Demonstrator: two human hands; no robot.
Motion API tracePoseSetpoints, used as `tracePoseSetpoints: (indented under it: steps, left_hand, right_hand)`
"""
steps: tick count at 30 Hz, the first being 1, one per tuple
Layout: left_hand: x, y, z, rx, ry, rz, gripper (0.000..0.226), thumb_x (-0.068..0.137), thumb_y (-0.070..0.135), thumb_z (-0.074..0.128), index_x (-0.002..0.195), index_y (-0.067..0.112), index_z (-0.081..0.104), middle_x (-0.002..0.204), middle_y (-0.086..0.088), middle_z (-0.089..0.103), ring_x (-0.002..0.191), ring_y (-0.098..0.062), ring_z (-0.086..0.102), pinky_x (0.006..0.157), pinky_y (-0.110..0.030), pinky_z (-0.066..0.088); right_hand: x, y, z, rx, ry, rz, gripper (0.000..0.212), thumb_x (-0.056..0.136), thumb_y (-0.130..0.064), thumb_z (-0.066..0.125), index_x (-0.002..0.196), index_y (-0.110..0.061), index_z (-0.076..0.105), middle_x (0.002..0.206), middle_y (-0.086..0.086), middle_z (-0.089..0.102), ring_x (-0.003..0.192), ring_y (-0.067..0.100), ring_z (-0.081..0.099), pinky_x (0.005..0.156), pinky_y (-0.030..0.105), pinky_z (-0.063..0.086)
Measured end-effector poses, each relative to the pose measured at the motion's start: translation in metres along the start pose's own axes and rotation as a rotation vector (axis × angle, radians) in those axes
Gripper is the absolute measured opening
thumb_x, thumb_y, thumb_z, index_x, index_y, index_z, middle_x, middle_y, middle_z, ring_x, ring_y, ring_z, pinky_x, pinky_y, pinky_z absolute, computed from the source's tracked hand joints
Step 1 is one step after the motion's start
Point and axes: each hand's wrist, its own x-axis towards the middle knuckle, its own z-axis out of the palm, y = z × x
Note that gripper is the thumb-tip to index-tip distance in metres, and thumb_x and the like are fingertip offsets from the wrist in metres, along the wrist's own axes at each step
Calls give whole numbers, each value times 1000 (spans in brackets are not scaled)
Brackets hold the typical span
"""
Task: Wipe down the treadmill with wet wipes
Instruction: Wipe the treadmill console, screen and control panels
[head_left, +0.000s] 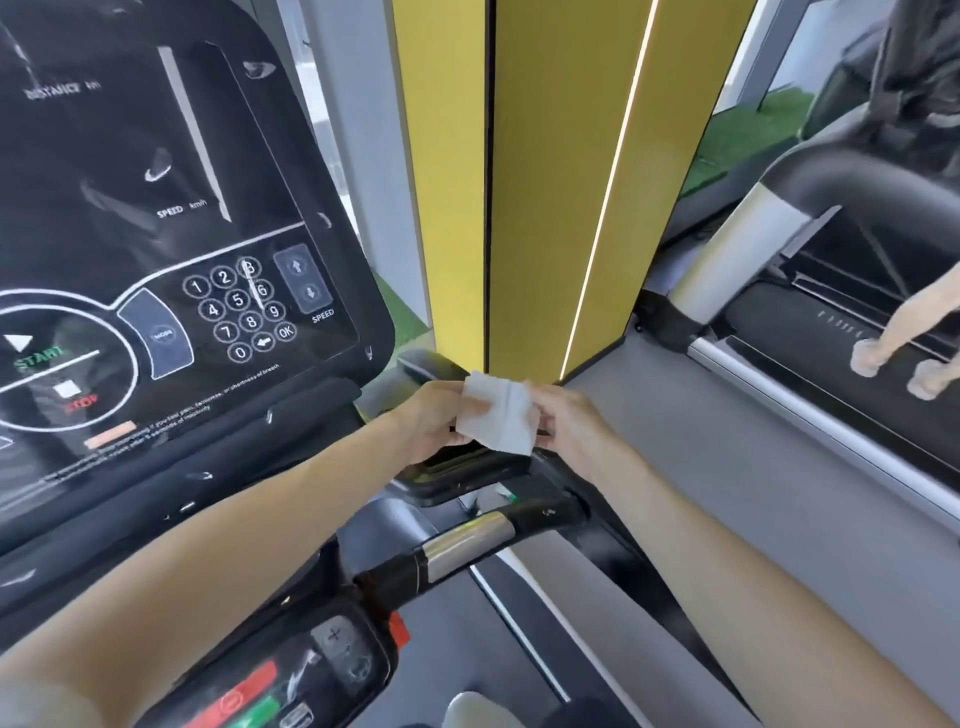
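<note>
You held the wipe (501, 415) between both hands just right of the console (156, 260), in the air above the black tray (467, 470) at its lower right corner. Your left hand (431, 423) pinched the wipe's left edge with its fingers curled under it. Your right hand (569, 421) gripped the right edge, though most of its fingers were hidden behind the sheet. The wipe showed a crease down its middle and touched no part of the machine. The step in hand was probably readying the wipe before the first stroke. To do that well, you needed to fold it along the crease into a flat pad, damp face outward, and then take it in one hand. The glossy console looked best wiped from the top down towards the keypad (239, 312), with light pressure there so no button got pressed. The tray and the handrail (467, 540) below and right of the console could follow, with a fresh face turned out for each.
</note>
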Motion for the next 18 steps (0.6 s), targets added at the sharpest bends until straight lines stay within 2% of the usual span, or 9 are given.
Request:
tracePoseSetpoints:
  steps: [3, 5, 7, 9, 11, 14, 16, 18]
  left_hand:
    - [0, 0, 2, -8, -95, -7, 21, 90, 1, 52, 102, 12, 66, 101, -5, 64, 95, -21, 56, 82, -30, 42]
    - [2, 0, 2, -19, -131, -24, 24, 89, 4, 57, 111, 11, 65, 106, -5, 66, 98, -21, 59, 82, -30, 45]
    - [2, -1, 5, 6, -136, -31, 30, 88, 7, 62, 118, 5, 62, 111, -10, 67, 101, -28, 62, 84, -36, 51]
    - [3, -3, 10, 90, -81, 2, 35, 86, 5, 65, 120, -1, 60, 113, -16, 66, 102, -33, 62, 84, -41, 52]
    - [2, -2, 17, 199, 20, 60, 33, 87, 3, 63, 119, -1, 60, 110, -14, 65, 97, -30, 60, 75, -34, 51]
    - [6, -2, 22, 306, 84, 69, 40, 88, 9, 64, 126, 1, 54, 118, -12, 62, 102, -27, 58, 82, -33, 49]
    - [10, -3, 24, 308, 149, 82, 45, 87, 9, 66, 129, 0, 51, 118, -14, 61, 99, -27, 58, 80, -32, 47]
    - [9, -2, 28, 215, 183, 69, 36, 92, 9, 58, 127, 0, 51, 114, -13, 60, 92, -24, 58, 73, -29, 46]
  right_hand:
    - [1, 7, -3, -45, 12, -15, 18, 89, -8, 63, 106, -5, 63, 94, 9, 67, 85, 24, 61, 72, 32, 49]
    - [1, 9, -5, -49, 16, -11, 14, 88, -4, 62, 102, -4, 62, 95, 11, 66, 84, 23, 62, 72, 32, 49]
    - [1, 8, -6, -70, -11, 6, 7, 88, -4, 62, 95, -7, 60, 96, 11, 66, 85, 22, 62, 68, 29, 50]
    - [-1, 8, -7, -141, -34, 33, 5, 88, -7, 63, 88, -10, 60, 97, 10, 65, 88, 21, 61, 66, 27, 50]
    - [-2, 7, -7, -208, -27, 52, 6, 87, -10, 65, 86, -12, 60, 98, 10, 65, 89, 19, 60, 68, 25, 51]
    - [-4, 8, -10, -145, -45, 67, 6, 88, -10, 64, 89, -10, 58, 97, 10, 64, 87, 19, 60, 65, 25, 52]
    - [-5, 8, -11, -125, -30, 22, 7, 88, -9, 64, 92, -9, 59, 95, 8, 64, 86, 19, 61, 63, 24, 53]
    - [-5, 7, -14, -151, 20, -58, 9, 87, -4, 64, 88, -11, 58, 86, 4, 62, 81, 18, 60, 63, 23, 52]
